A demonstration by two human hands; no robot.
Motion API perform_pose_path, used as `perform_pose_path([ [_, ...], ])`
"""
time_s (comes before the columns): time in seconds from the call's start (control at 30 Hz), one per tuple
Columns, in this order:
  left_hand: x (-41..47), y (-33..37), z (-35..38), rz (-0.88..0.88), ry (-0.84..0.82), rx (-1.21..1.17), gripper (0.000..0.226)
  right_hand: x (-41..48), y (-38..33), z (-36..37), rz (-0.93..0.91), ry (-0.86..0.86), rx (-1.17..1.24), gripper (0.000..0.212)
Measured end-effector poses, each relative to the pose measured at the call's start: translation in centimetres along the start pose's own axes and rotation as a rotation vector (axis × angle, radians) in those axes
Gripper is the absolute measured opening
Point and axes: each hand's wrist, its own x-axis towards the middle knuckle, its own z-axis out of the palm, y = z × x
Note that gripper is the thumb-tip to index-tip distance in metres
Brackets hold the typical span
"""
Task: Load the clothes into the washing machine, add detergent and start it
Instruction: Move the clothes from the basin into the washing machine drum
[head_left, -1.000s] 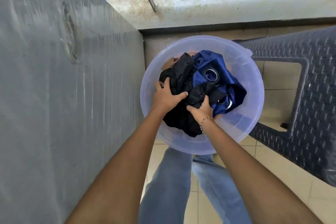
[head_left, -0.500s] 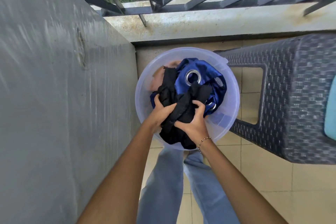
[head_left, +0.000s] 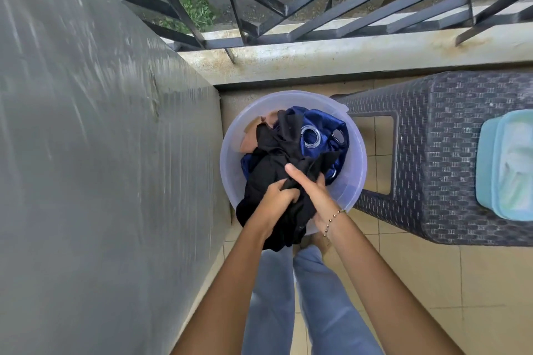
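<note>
A clear plastic basin [head_left: 230, 153] stands on the tiled floor below me, full of clothes. On top lies a black garment [head_left: 274, 158], over a blue cloth with metal eyelets [head_left: 317, 130] and a tan piece [head_left: 249, 138]. My left hand [head_left: 277, 199] grips the black garment at the basin's near side. My right hand [head_left: 311, 190], with a bead bracelet on the wrist, holds the same black garment beside it. Part of the black cloth hangs over the near rim.
A grey concrete wall [head_left: 101, 153] runs along the left. A dark woven plastic table [head_left: 450, 153] stands to the right, with a light blue lidded tub [head_left: 504, 164] on it. A ledge and black metal railing [head_left: 317, 8] close off the far side.
Both hands have drawn closer together and bunched up the black garment, pulling it toward me over the basin's near rim. The view has risen and the tub on the table has come into sight.
</note>
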Motion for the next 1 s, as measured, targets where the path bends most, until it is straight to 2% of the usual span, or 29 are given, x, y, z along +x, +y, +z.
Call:
perform_pose_path([
  [0.07, -0.6, 0.3, 0.3, -0.057, -0.064, -0.064, 0.014, 0.2, -0.7, -0.2, 0.029, 0.049, -0.003, 0.132],
  [0.1, -0.8, 0.3, 0.3, -0.094, -0.087, -0.095, 0.021, 0.4, -0.9, -0.3, 0.033, 0.071, -0.003, 0.128],
  [0.2, -1.1, -0.1, 0.5, -0.168, -0.064, -0.185, 0.020, 1.1, -0.8, -0.6, 0.030, 0.138, 0.001, 0.098],
  [0.27, -1.2, 0.3, 0.4, -0.205, -0.041, -0.226, 0.028, 1.4, -0.2, -0.7, -0.006, 0.178, 0.057, 0.075],
  [0.33, -0.9, 0.9, 0.1, -0.209, -0.004, -0.089, 0.043, 1.3, 0.3, -0.5, -0.058, 0.193, 0.114, 0.066],
  [0.4, -0.3, 1.1, -0.8, -0.080, 0.215, 0.166, 0.043, 1.0, 0.4, -0.5, -0.104, 0.212, 0.100, 0.067],
  [0.47, -0.2, 1.3, -2.2, 0.101, 0.496, 0.149, 0.041, 0.4, -0.1, -0.5, -0.124, 0.198, 0.080, 0.067],
  [0.53, 0.5, 1.0, -4.0, 0.164, 0.736, 0.191, 0.034, -0.4, -0.9, -1.1, -0.101, 0.140, 0.074, 0.064],
  [0.57, 0.9, 0.9, -4.8, 0.121, 0.758, 0.265, 0.044, -0.9, -1.4, -1.5, -0.072, 0.100, 0.075, 0.060],
  [0.63, 1.4, 1.1, -6.0, -0.054, 0.584, 0.226, 0.087, -1.9, -2.3, -2.4, -0.001, 0.000, 0.088, 0.046],
  [0.67, 1.5, 1.6, -6.3, -0.109, 0.488, 0.128, 0.098, -2.4, -2.6, -2.8, 0.025, -0.053, 0.081, 0.042],
  [0.73, 1.3, 2.7, -6.5, -0.054, 0.318, -0.003, 0.101, -2.9, -3.0, -3.2, 0.038, -0.158, 0.044, 0.038],
  [0.8, 1.4, 3.5, -6.4, 0.036, 0.119, -0.057, 0.082, -3.5, -3.4, -3.1, 0.016, -0.260, 0.025, 0.034],
  [0.87, 1.2, 4.1, -5.9, -0.029, -0.028, -0.064, 0.074, -3.9, -3.7, -2.9, -0.008, -0.306, 0.012, 0.034],
  [0.93, 0.8, 4.1, -5.2, -0.056, -0.023, -0.030, 0.049, -4.2, -4.1, -3.0, -0.031, -0.257, 0.004, 0.042],
  [1.0, 0.6, 3.7, -5.0, 0.010, 0.077, -0.056, 0.014, -4.6, -4.7, -3.1, -0.055, -0.196, 0.026, 0.046],
])
